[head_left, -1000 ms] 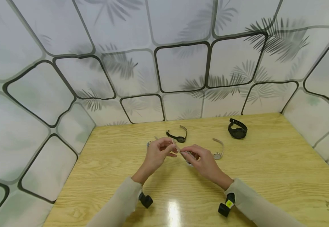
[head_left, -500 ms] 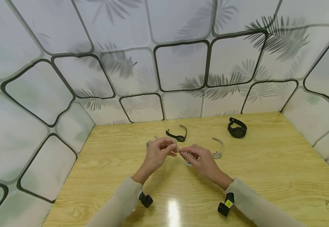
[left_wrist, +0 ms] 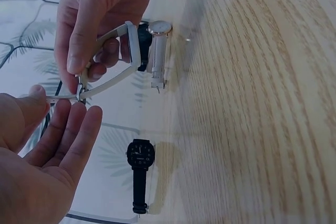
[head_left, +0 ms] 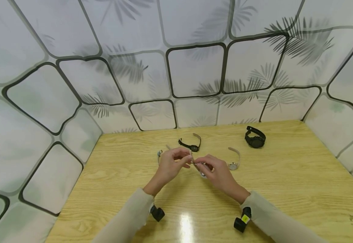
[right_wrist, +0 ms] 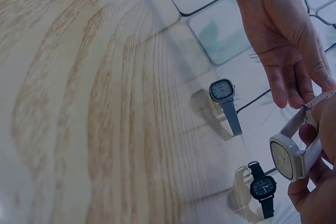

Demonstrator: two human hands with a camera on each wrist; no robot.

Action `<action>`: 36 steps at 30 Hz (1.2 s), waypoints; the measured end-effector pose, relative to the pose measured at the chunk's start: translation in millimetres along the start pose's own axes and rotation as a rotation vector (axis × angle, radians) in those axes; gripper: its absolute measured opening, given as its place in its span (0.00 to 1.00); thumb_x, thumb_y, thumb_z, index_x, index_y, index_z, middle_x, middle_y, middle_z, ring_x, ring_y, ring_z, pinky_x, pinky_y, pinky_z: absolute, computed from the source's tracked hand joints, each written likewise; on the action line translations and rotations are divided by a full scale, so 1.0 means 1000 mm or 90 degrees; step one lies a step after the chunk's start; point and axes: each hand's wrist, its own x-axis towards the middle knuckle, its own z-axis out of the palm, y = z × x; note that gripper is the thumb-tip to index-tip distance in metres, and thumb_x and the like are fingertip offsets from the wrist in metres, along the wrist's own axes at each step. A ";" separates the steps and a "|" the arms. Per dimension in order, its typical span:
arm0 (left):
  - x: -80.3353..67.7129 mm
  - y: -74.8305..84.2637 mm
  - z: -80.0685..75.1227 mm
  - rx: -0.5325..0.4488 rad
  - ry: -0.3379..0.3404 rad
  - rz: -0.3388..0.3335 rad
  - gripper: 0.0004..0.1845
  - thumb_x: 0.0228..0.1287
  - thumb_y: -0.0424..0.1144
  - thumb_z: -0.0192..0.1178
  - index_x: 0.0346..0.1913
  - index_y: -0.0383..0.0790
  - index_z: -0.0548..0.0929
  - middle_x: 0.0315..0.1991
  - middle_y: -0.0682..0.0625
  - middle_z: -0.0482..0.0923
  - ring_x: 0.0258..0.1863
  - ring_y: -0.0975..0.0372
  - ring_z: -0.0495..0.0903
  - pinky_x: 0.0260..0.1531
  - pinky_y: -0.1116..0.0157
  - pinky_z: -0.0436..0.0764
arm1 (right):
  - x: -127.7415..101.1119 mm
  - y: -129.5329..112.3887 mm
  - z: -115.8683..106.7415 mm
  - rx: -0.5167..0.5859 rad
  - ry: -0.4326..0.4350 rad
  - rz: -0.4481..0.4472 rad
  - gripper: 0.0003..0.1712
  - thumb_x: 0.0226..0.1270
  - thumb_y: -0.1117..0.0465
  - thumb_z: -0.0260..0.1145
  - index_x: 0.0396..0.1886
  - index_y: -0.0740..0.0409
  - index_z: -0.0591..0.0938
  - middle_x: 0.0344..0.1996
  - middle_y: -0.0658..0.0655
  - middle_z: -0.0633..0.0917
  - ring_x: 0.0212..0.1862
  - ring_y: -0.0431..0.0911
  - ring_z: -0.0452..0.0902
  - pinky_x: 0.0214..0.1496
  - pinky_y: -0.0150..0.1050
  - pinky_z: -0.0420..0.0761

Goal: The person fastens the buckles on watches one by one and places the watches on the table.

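While hands (head_left: 194, 167) work, four watches (head_left: 254, 138) surround them.

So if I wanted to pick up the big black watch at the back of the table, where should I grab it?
Probably by the strap loop. The big black watch sits apart from the others with its band curled up behind the face, so pinch across the band from above, thumb on one side and fingers on the other. The chunky face looks harder to get fingers round.

Right hand (right_wrist: 315, 192) holds a white watch (right_wrist: 286, 158) — left hand (right_wrist: 286, 35) pinches its strap (right_wrist: 307, 113).
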 end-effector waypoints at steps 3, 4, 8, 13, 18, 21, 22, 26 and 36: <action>0.000 0.001 0.000 0.004 -0.004 0.001 0.06 0.71 0.29 0.65 0.46 0.30 0.85 0.37 0.38 0.87 0.37 0.42 0.88 0.34 0.52 0.89 | -0.001 0.000 0.000 0.002 0.000 0.003 0.09 0.75 0.61 0.68 0.50 0.48 0.88 0.34 0.41 0.83 0.25 0.36 0.71 0.27 0.33 0.75; 0.000 0.001 0.000 0.005 -0.005 -0.002 0.06 0.71 0.29 0.65 0.46 0.30 0.85 0.37 0.38 0.87 0.37 0.43 0.88 0.34 0.52 0.89 | -0.001 0.000 0.001 0.003 0.001 0.005 0.09 0.75 0.61 0.68 0.50 0.48 0.88 0.35 0.41 0.83 0.26 0.36 0.71 0.27 0.33 0.75; 0.001 0.001 0.000 0.006 -0.009 -0.011 0.07 0.71 0.30 0.65 0.46 0.30 0.86 0.38 0.39 0.88 0.37 0.42 0.88 0.35 0.52 0.89 | -0.003 0.000 0.001 0.009 0.007 0.013 0.09 0.75 0.60 0.67 0.51 0.47 0.88 0.38 0.42 0.85 0.26 0.37 0.72 0.28 0.33 0.76; 0.002 0.002 0.000 0.021 -0.019 -0.011 0.07 0.71 0.32 0.65 0.46 0.30 0.86 0.38 0.39 0.88 0.37 0.41 0.88 0.35 0.52 0.89 | -0.005 0.001 0.003 0.011 0.019 0.035 0.09 0.76 0.58 0.67 0.52 0.48 0.87 0.41 0.43 0.86 0.29 0.37 0.73 0.30 0.34 0.77; 0.002 0.003 -0.001 0.042 -0.027 -0.010 0.06 0.71 0.32 0.66 0.46 0.33 0.87 0.37 0.40 0.88 0.37 0.41 0.88 0.35 0.53 0.89 | -0.006 0.004 0.004 0.009 0.031 0.051 0.09 0.76 0.58 0.67 0.52 0.49 0.86 0.42 0.43 0.87 0.32 0.36 0.76 0.32 0.35 0.78; 0.002 0.003 -0.001 0.051 -0.030 -0.008 0.06 0.70 0.33 0.66 0.46 0.35 0.87 0.37 0.40 0.89 0.37 0.40 0.87 0.35 0.51 0.89 | -0.007 0.006 0.004 0.014 0.031 0.054 0.09 0.76 0.58 0.66 0.52 0.49 0.86 0.42 0.42 0.87 0.32 0.37 0.77 0.32 0.35 0.78; 0.002 0.004 -0.001 0.054 -0.032 -0.007 0.06 0.70 0.33 0.67 0.46 0.35 0.87 0.37 0.40 0.89 0.37 0.39 0.87 0.35 0.50 0.89 | -0.007 0.006 0.004 0.015 0.030 0.056 0.09 0.77 0.58 0.66 0.52 0.49 0.86 0.42 0.42 0.87 0.32 0.37 0.76 0.32 0.35 0.78; 0.003 0.003 0.000 0.077 -0.038 0.005 0.07 0.70 0.34 0.67 0.47 0.35 0.87 0.36 0.40 0.88 0.35 0.41 0.88 0.35 0.49 0.88 | -0.007 0.005 0.004 0.022 0.029 0.062 0.09 0.77 0.57 0.66 0.52 0.48 0.86 0.43 0.43 0.87 0.32 0.37 0.77 0.33 0.35 0.78; 0.004 0.005 0.002 0.158 -0.025 0.056 0.08 0.70 0.36 0.68 0.46 0.34 0.88 0.32 0.46 0.89 0.29 0.61 0.88 0.31 0.69 0.87 | -0.009 0.002 0.002 0.039 0.031 0.079 0.10 0.77 0.55 0.66 0.53 0.46 0.86 0.44 0.43 0.88 0.34 0.37 0.79 0.35 0.37 0.80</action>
